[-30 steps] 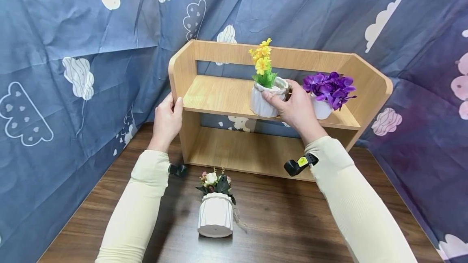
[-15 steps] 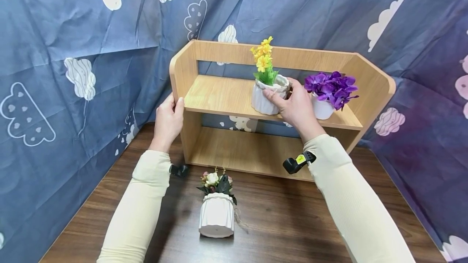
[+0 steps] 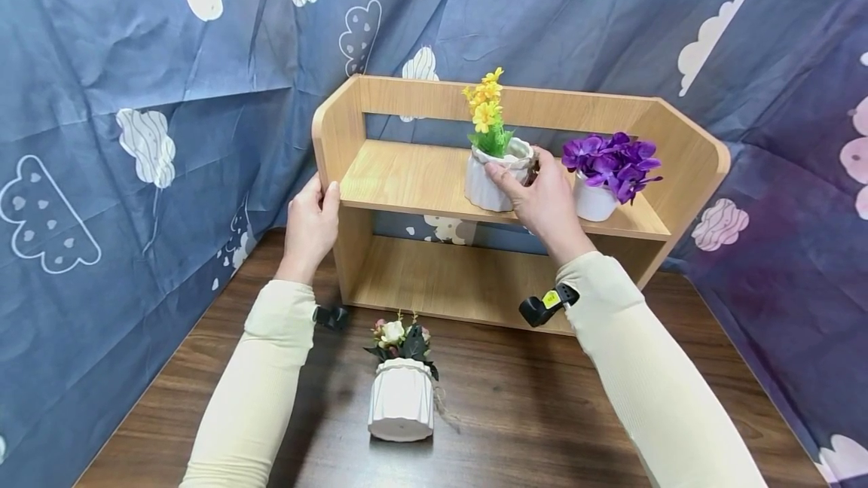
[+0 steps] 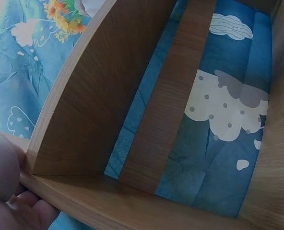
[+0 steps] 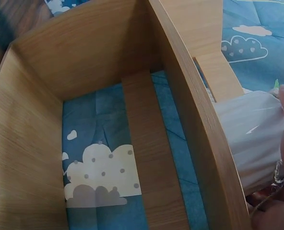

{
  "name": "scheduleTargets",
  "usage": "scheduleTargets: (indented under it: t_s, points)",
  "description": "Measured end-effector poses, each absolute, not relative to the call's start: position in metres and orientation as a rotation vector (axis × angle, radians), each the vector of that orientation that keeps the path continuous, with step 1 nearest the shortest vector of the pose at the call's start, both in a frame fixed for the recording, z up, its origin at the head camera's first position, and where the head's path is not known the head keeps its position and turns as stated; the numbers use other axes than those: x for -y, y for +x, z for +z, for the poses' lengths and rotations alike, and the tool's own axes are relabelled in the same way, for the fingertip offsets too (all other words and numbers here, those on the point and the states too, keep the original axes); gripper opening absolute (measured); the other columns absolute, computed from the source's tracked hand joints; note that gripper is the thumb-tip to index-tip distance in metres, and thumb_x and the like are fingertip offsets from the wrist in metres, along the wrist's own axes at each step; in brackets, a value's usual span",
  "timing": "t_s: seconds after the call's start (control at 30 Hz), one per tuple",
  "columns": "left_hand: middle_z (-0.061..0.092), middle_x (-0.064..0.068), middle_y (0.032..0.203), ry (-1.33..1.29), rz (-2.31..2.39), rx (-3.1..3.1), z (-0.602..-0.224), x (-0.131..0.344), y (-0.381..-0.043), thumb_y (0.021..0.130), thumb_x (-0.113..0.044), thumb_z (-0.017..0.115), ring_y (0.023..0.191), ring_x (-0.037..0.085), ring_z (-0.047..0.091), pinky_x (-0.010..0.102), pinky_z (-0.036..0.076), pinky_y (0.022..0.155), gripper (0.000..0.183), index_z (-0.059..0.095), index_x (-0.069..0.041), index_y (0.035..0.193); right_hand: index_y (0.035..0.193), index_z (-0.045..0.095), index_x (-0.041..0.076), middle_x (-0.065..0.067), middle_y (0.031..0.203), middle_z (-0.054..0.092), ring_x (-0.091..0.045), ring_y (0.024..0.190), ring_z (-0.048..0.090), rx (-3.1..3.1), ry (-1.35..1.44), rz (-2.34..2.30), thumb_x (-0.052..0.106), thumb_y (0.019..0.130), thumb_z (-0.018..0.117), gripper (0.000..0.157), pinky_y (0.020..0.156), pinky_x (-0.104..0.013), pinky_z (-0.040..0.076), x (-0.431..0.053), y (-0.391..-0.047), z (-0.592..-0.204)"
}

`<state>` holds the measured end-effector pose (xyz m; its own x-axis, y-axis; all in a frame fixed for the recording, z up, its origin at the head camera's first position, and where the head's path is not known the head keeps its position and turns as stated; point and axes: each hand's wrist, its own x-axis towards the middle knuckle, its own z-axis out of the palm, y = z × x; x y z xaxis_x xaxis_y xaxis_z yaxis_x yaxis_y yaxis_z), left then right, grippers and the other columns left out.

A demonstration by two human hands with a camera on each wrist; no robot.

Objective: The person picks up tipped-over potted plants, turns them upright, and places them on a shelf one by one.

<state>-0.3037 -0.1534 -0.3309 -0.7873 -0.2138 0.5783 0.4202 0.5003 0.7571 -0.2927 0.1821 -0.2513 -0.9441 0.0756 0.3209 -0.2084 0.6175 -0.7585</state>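
Observation:
My right hand (image 3: 542, 198) grips the rim of a white flowerpot (image 3: 490, 185) holding yellow flowers (image 3: 485, 113), thumb at the front and fingers behind. The pot stands upright at the front of the upper board of a wooden shelf (image 3: 400, 172); in the right wrist view its white side (image 5: 250, 136) lies against the board's edge. With my left hand (image 3: 312, 224) I hold the shelf's left side panel where the upper board meets it. The left wrist view has the thumb and curled fingers (image 4: 34, 206) around that edge. Right of my right hand stands a white pot (image 3: 595, 198) with purple flowers (image 3: 613, 160).
A third white pot (image 3: 401, 401) with pink and white flowers (image 3: 393, 333) lies on its side on the dark wood table (image 3: 515, 413), in front of the shelf. Blue cloud-patterned cloth (image 3: 203, 74) hangs behind and on both sides.
The yellow-flower pot has shifted slightly up and back onto the upper board, my right hand going with it. My left hand stays on the side panel.

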Motion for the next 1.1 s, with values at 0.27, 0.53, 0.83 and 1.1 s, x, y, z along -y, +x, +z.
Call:
scheduleTargets:
  t_s: [0.27,0.53,0.83,1.1]
  points:
    - [0.076,0.025,0.123,-0.180,-1.296,2.108,-0.330,0.153,-0.303,0.111,-0.018,0.054,0.108,0.039,0.070,0.056,0.054,0.098,0.032,0.068,0.001,0.132,0.166,0.031,0.003,-0.025,0.164,0.046,-0.038,0.148,0.051,2.442,0.132,1.281,0.059,0.102,0.065,0.092,0.121,-0.052,0.046,-0.185,-0.279,-0.254]
    - [0.076,0.025,0.123,-0.170,-1.296,2.116,-0.334,0.153,-0.303,0.111,-0.018,0.054,0.109,0.038,0.070,0.055,0.054,0.098,0.032,0.068,0.002,0.133,0.161,0.039,0.001,-0.024,0.159,0.051,-0.037,0.147,0.054,2.401,0.188,1.280,0.050,0.100,0.074,0.087,0.121,-0.050,0.046,-0.187,-0.263,-0.259]
    - [0.076,0.026,0.123,-0.179,-1.281,2.108,-0.334,0.153,-0.304,0.111,-0.018,0.054,0.109,0.039,0.070,0.056,0.053,0.099,0.032,0.068,0.002,0.132,0.162,0.038,0.000,-0.022,0.157,0.049,-0.040,0.147,0.053,2.350,0.219,1.213,0.047,0.099,0.077,0.088,0.121,-0.052,0.047,-0.189,-0.249,-0.266]
    - [0.076,0.026,0.123,-0.181,-1.286,2.100,-0.331,0.152,-0.303,0.111,-0.017,0.054,0.107,0.040,0.069,0.056,0.053,0.098,0.031,0.068,0.002,0.131,0.157,0.047,0.001,-0.018,0.152,0.058,-0.039,0.137,0.059,2.222,0.261,1.163,0.039,0.106,0.067,0.067,0.117,-0.054,0.049,-0.192,-0.235,-0.273]
